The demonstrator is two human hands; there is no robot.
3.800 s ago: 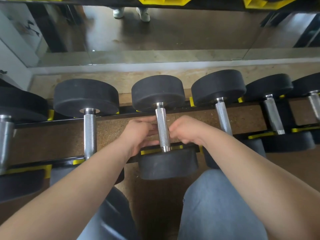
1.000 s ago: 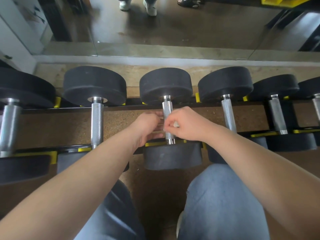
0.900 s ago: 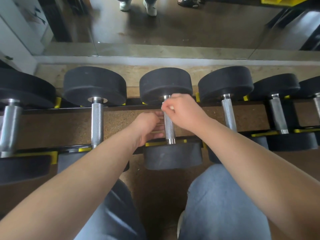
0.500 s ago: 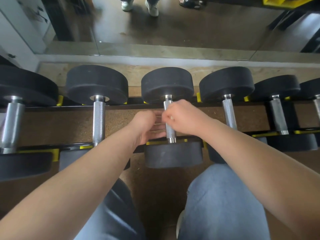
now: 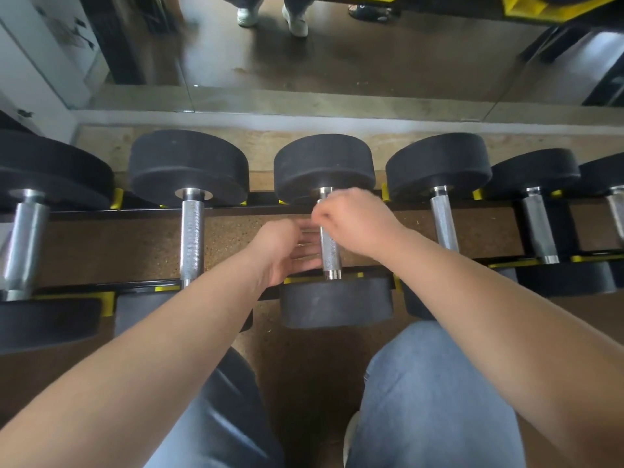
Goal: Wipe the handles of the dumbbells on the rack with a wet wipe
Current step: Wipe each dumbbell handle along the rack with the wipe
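A row of black dumbbells with knurled steel handles lies across a black and yellow rack (image 5: pixel 233 211). My right hand (image 5: pixel 356 221) grips the top of the middle dumbbell's handle (image 5: pixel 330 255), close under the far weight head. Only a pale sliver of the wet wipe (image 5: pixel 328 196) shows at the fingertips; the rest is hidden inside the hand. My left hand (image 5: pixel 280 251) sits just left of the same handle, palm turned toward it. Its fingers are straight and blurred, and they reach the handle's left side.
Neighbouring dumbbell handles stand to the left (image 5: pixel 191 238) and right (image 5: pixel 444 224), with more toward both edges. A mirror (image 5: pixel 371 55) runs behind the rack and reflects the floor and someone's shoes. My knees in jeans (image 5: pixel 422 400) are below the rack.
My right hand has slid back up the middle handle toward the far head, after moving up and then down over the last second. My left hand has stayed beside the handle.
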